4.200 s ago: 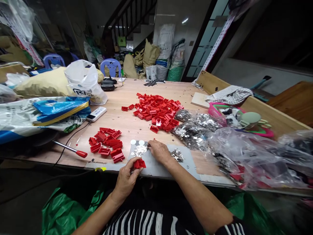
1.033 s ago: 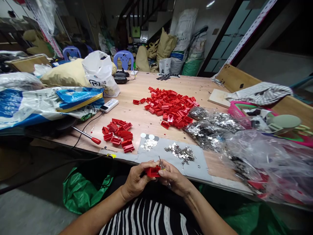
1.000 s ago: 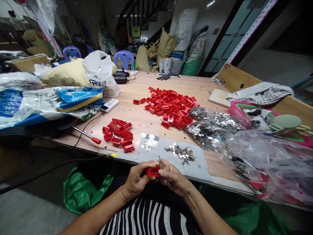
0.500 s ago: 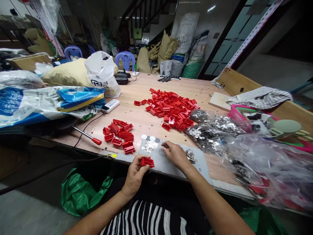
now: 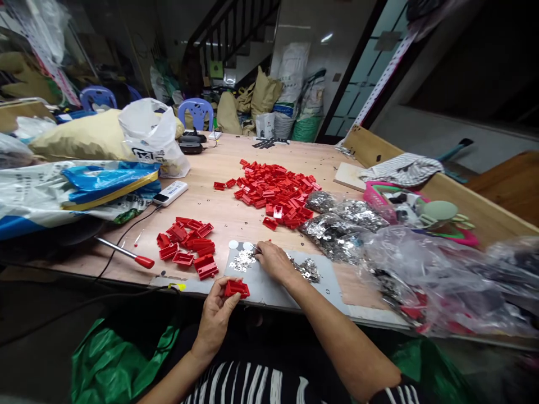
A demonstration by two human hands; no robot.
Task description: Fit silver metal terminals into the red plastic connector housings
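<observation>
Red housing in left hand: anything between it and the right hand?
Nothing visible. The red plastic housing sits in the left hand, with only bare grey mat between it and the right hand. The silver pieces lie off to the side, farther up the mat.

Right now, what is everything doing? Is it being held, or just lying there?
Left hand: holding a red plastic housing
Right hand: pinching tweezers above a grey mat
Silver metal pieces: in a loose heap on the mat
Pile of red plastic housings: heaped on a wooden table
Red-handled screwdriver: lying on the table
</observation>
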